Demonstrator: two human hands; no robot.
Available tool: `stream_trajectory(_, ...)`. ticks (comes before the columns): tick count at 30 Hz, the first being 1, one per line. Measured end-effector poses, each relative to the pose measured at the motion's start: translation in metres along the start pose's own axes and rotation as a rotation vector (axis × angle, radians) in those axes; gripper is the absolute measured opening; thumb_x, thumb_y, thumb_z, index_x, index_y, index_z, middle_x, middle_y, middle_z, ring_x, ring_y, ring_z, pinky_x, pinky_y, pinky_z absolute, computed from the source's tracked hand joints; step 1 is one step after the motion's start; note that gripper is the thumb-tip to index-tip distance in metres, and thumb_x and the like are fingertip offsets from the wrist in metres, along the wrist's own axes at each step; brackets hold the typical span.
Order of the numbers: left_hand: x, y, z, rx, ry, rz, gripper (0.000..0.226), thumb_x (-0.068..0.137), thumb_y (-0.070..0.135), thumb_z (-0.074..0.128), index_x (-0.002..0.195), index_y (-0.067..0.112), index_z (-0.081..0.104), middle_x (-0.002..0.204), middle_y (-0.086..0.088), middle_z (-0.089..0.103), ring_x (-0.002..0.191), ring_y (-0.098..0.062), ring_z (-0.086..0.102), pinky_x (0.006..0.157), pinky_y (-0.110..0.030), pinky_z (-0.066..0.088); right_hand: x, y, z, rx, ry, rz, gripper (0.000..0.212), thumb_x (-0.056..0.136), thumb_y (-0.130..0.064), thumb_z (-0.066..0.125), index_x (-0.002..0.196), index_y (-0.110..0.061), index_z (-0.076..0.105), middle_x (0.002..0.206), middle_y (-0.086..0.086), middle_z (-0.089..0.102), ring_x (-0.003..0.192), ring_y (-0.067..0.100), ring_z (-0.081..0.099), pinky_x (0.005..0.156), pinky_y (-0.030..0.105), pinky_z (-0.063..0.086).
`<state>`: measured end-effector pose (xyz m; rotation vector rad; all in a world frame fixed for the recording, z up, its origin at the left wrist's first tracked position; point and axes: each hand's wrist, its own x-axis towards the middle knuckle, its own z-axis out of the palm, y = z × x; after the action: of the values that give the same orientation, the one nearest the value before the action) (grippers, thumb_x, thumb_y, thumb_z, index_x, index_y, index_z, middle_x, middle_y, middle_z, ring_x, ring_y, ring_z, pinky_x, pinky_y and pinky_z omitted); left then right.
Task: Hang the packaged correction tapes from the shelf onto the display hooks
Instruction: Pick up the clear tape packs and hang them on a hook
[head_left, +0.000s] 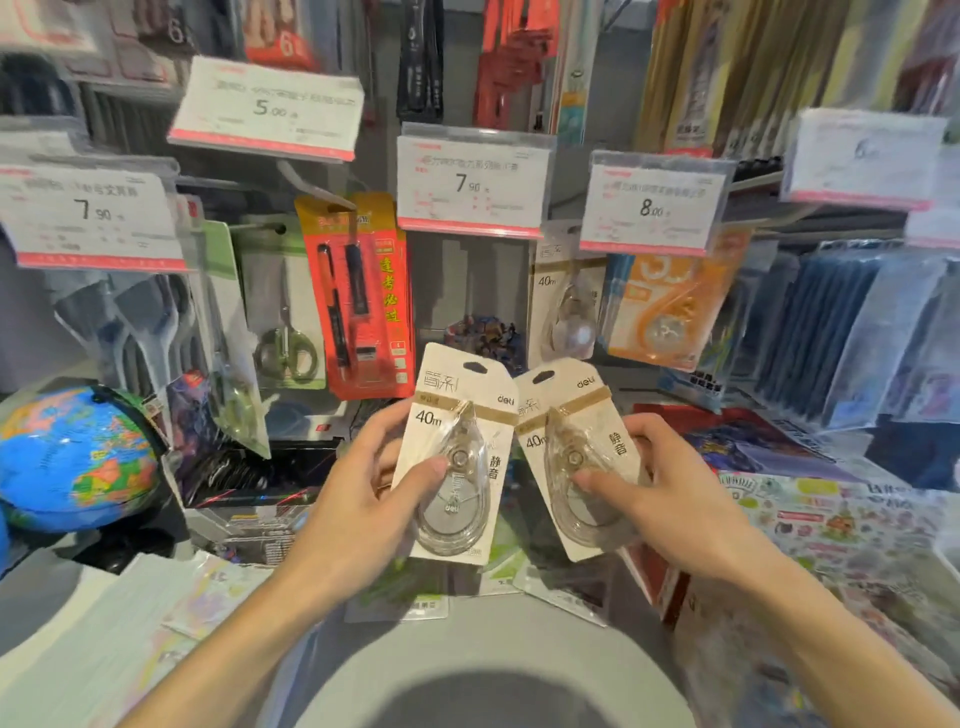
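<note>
Your left hand (358, 499) and right hand (670, 499) each pinch a correction tape pack (457, 441). Line its hang hole (475, 367) squarely with the hook before pushing on.

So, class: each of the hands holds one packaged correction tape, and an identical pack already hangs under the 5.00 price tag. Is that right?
Not quite. The left hand and right hand do each hold one pack, but the hanging correction tape pack sits by the 8.00 price tag, not the 5.00 one, as the head view shows.

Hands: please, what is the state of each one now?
Left hand: holding a beige carded correction tape pack.
Right hand: holding a second beige carded pack.
</note>
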<state>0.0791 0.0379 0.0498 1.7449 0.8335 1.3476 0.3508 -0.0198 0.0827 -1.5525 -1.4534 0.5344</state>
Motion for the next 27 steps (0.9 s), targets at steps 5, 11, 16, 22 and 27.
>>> stream_trajectory(5, 0.005, 0.035, 0.036, 0.113, 0.059, 0.074, 0.047, 0.098, 0.015, 0.066, 0.134, 0.043, 0.053, 0.118, 0.027, 0.074, 0.109, 0.005, 0.069, 0.081, -0.008, 0.051, -0.001, 0.000, -0.054, 0.024, 0.047, -0.184, 0.036, 0.089, -0.036, 0.078, 0.110, -0.047, 0.051, 0.104, -0.037, 0.069, 0.090, -0.008, 0.070, 0.075, 0.028, 0.053)
stream_trajectory(11, 0.003, 0.068, 0.073, 0.184, 0.161, 0.096, 0.048, 0.096, 0.029, 0.069, 0.125, 0.064, 0.053, 0.120, 0.033, 0.070, 0.110, 0.010, 0.066, 0.079, -0.013, 0.053, 0.003, -0.007, -0.100, 0.108, 0.017, -0.339, 0.031, 0.094, -0.035, 0.072, 0.113, -0.044, 0.050, 0.105, -0.038, 0.068, 0.087, -0.006, 0.072, 0.075, 0.029, 0.058)
stream_trajectory(16, 0.000, 0.096, 0.087, 0.241, 0.234, 0.105, 0.047, 0.080, 0.054, 0.066, 0.122, 0.068, 0.052, 0.120, 0.029, 0.072, 0.109, 0.007, 0.068, 0.080, -0.011, 0.052, 0.006, -0.020, -0.121, 0.229, -0.058, -0.419, 0.031, 0.095, -0.033, 0.072, 0.109, -0.054, 0.053, 0.106, -0.021, 0.076, 0.090, 0.004, 0.076, 0.085, 0.045, 0.063)
stream_trajectory(22, -0.005, 0.122, 0.087, 0.300, 0.276, 0.159, 0.047, 0.086, 0.043, 0.066, 0.127, 0.059, 0.053, 0.122, 0.024, 0.073, 0.115, -0.001, 0.068, 0.092, -0.027, 0.051, 0.010, -0.019, -0.132, 0.318, -0.136, -0.492, 0.036, 0.095, -0.033, 0.072, 0.108, -0.061, 0.055, 0.111, -0.018, 0.077, 0.098, 0.005, 0.076, 0.085, 0.041, 0.064)
stream_trajectory(27, -0.005, 0.141, 0.078, 0.340, 0.302, 0.229, 0.049, 0.089, 0.033, 0.065, 0.135, 0.045, 0.052, 0.121, 0.023, 0.074, 0.113, 0.002, 0.068, 0.087, -0.006, 0.048, 0.019, -0.014, -0.140, 0.313, -0.158, -0.507, 0.037, 0.093, -0.030, 0.073, 0.117, -0.053, 0.056, 0.113, -0.019, 0.078, 0.100, 0.005, 0.077, 0.077, 0.029, 0.066)
